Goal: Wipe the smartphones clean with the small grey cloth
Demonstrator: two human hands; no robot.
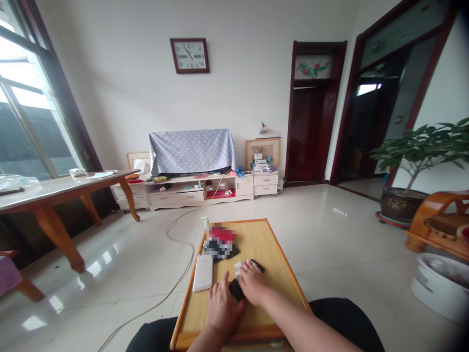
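The two hands lie close together but not clasped, near the board's [256, 244] near edge. The left hand [223, 309] rests flat, fingers spread, just beside a black phone-like object [236, 289]. The right hand [253, 282] lies over that object's far end, its fingers on a white scrap [238, 269] and reaching a small black item [258, 266]; whether it grips anything, I cannot tell.

A white phone [202, 272] lies along the board's left edge, beside the left hand. Toward the far left corner sits a pile of red and black items [220, 242] (pixelated, so unreadable), with a pump bottle [205, 222] at the far edge.

A cable [179, 264] trails across the tiled floor. Farther off stand a low cabinet [176, 198], a wall clock [189, 55] and a potted plant [417, 151].
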